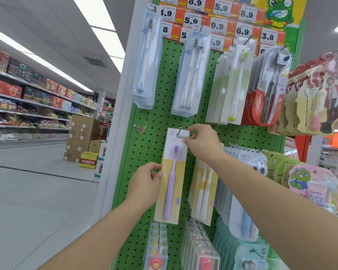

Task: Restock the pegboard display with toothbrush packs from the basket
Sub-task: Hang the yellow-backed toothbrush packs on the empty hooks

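Both arms reach up from the bottom toward the green pegboard (144,117). Left hand (144,184) has its fingers curled on the left edge of the purple toothbrush pack (171,178), about halfway down. Right hand (200,142) pinches the top right corner of the same pack, at about 1 o'clock from the left hand.

At 12 o'clock on the pack is the hook (179,131). The pack's top sits right at the hook, but I cannot tell if the hole is fully on it yet.

To do this well, I think the right hand should keep the hole lined up with the hook tip and push the pack straight back. Meanwhile the left hand should keep the pack hanging straight, not tilted.

At 3 o'clock, just beside this pack, hang white toothbrush packs (204,191). No basket shows.
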